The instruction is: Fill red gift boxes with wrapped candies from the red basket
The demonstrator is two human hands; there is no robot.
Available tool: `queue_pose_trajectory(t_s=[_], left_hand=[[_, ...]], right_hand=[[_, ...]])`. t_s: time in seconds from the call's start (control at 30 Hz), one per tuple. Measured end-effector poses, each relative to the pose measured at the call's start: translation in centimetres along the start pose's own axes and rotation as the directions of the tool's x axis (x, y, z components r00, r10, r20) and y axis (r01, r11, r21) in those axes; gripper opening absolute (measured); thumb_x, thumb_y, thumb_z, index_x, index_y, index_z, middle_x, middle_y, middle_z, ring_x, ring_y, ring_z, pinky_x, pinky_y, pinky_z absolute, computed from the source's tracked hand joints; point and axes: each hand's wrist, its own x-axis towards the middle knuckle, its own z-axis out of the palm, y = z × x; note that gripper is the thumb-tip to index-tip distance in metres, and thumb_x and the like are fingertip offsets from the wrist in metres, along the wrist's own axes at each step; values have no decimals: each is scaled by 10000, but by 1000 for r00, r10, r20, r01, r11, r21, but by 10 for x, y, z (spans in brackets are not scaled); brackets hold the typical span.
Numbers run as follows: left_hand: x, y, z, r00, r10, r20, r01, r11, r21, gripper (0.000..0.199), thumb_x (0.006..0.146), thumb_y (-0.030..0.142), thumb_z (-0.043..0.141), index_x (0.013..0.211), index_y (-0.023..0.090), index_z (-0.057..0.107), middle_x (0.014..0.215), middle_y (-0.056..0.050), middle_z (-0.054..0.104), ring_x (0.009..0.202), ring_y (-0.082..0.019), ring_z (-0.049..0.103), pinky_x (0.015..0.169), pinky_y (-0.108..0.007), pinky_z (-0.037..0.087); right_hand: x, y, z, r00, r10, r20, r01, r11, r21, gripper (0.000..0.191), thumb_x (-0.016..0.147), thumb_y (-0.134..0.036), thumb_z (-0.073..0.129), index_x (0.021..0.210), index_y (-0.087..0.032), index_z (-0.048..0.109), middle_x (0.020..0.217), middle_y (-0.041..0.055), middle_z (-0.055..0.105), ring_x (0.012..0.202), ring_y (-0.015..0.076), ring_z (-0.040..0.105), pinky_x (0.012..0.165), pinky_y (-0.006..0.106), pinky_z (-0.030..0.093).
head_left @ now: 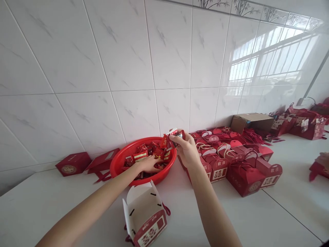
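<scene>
My left hand (149, 164) reaches into a red plastic basket (164, 175), its fingers spread over the wrapped candies (141, 155) inside. Some fingertips are partly hidden among the wrappers. Above the basket's right rim, my right hand (186, 147) is closed on several wrapped candies (172, 135) in red, white and dark wrappers. Just in front of the basket stands a red and white gift box (154, 229) with its top flaps up. Its white inside shows, and no candy is visible in it.
Several closed red gift boxes (246, 176) stand in rows to the right, with a cardboard box (252, 120) behind them. A dark red box (73, 164) sits at the left by the tiled wall (128, 61). At the right edge, another person's hand (324, 160) appears blurred.
</scene>
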Motion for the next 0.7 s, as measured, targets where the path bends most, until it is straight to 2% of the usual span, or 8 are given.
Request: queue_pose_trajectory(t_s=[0.17, 0.33, 0.53, 0.7], left_hand=[[1, -2, 1, 1000, 26, 5, -26, 1000, -3, 542, 892, 598, 514, 1328, 318, 671, 1241, -155, 627, 1132, -364, 627, 945, -449, 508], [3, -3, 2, 1000, 26, -5, -26, 1000, 14, 537, 896, 582, 516, 1359, 344, 648, 1199, -129, 639, 1085, -348, 639, 923, -429, 513], [5, -5, 4, 1000, 13, -5, -13, 1000, 0, 561, 889, 589, 520, 1370, 327, 639, 1206, -136, 631, 1132, -348, 617, 950, -428, 499], [3, -5, 3, 1000, 12, 4, -12, 1000, 1, 570, 888, 608, 521, 1375, 335, 634, 1215, -145, 625, 1162, -360, 597, 964, -445, 487]], right_hand=[[-3, 1, -1, 997, -42, 57, 44, 998, -35, 185, 675, -255, 813, 774, -199, 667, 740, -23, 649, 699, 132, 595, 676, 250, 491], [-6, -2, -2, 996, -46, 78, 50, 998, -43, 181, 687, -246, 803, 781, -193, 658, 727, -30, 636, 676, 117, 575, 667, 241, 478], [-5, -7, -5, 992, -104, 73, 110, 991, -79, 161, 700, -248, 793, 791, -189, 674, 755, -19, 657, 714, 123, 600, 698, 245, 487], [-4, -4, -5, 993, -94, 65, 101, 987, -128, 171, 707, -266, 791, 805, -194, 670, 774, -12, 668, 729, 132, 616, 697, 252, 497]])
